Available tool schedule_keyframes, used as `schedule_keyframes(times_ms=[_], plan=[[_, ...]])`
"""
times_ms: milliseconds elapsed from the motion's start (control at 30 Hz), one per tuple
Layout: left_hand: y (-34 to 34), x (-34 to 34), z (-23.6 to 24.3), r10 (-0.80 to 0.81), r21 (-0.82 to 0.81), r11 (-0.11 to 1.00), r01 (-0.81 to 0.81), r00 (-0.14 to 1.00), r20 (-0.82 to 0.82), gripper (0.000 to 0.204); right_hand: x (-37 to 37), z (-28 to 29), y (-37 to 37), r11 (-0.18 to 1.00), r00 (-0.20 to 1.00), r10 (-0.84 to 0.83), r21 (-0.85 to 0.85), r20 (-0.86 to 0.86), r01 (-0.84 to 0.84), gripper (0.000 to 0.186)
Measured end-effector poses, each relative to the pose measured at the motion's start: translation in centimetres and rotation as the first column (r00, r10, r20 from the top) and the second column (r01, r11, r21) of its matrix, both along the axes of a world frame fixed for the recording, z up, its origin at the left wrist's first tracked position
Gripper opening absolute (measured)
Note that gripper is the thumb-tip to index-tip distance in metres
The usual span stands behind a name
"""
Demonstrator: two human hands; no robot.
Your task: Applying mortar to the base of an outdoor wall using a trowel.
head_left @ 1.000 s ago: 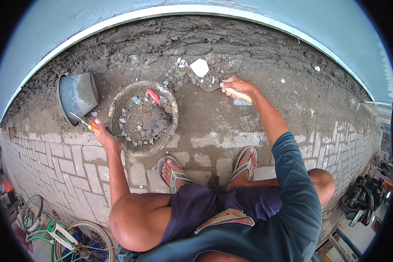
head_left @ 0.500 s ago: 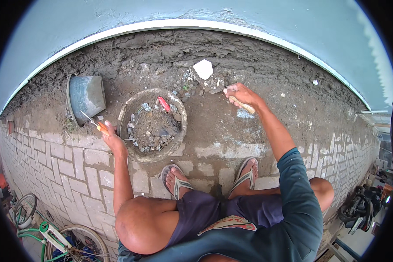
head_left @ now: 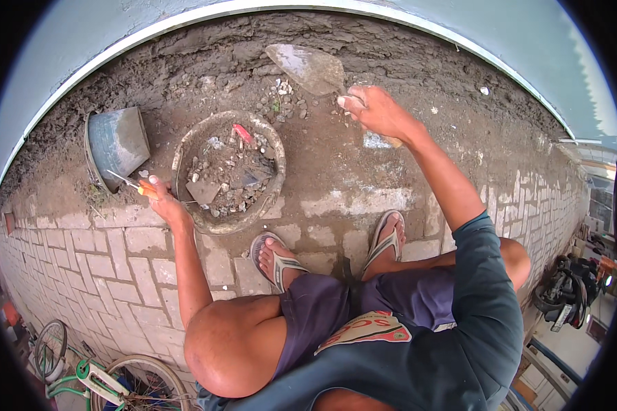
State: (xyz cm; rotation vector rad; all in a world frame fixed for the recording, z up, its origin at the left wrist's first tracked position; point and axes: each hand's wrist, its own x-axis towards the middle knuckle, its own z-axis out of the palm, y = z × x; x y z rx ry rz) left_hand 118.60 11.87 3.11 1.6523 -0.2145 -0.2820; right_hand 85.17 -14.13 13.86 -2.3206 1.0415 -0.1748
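While the person squats over the dirt strip, the head view shows the right hand (head_left: 380, 113) at one o'clock, closed round a trowel (head_left: 307, 67) raised blade-up, and the left hand (head_left: 163, 202) at nine o'clock, gripping a screwdriver (head_left: 127, 182) and steadying the rubble-filled basin (head_left: 228, 172) beside a tipped bucket (head_left: 116, 142).

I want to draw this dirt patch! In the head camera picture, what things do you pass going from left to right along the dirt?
Tipped-over grey metal bucket → left hand holding an orange-handled screwdriver → round rubble-filled basket → grey flat trowel blade → right hand.
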Motion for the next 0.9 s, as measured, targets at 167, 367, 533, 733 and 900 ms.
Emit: schedule_keyframes(times_ms=[167,367,533,733,900], plan=[[0.3,0.2,-0.3,0.033,0.070,0.997,-0.027,0.996,-0.086,0.043,-5.7,-7.3,1.9,0.507,0.875,0.303,0.842,-0.377,0.187,0.040],[0.3,-0.2,-0.7,0.111,0.048,0.993,-0.107,0.991,-0.072,0.046,-1.5,-15.9,3.8,0.358,0.963,0.212,0.930,-0.168,0.083,0.041],[2.2,-2.4,-0.4,0.131,0.025,0.991,-0.130,0.991,-0.011,0.046,0.2,-16.0,2.5,0.324,0.957,0.270,0.946,-0.107,0.014,0.040],[5.2,-6.5,0.1,0.446,-0.256,0.799,-0.543,0.822,-0.354,0.050,1.1,-15.4,4.6,0.326,0.969,0.232,0.945,-0.085,0.005,0.040],[6.7,-0.4,0.3,0.474,-0.169,0.839,-0.517,0.847,-0.241,0.039,2.2,-15.1,5.7,0.354,0.971,0.214,0.935,-0.108,0.026,0.039]])
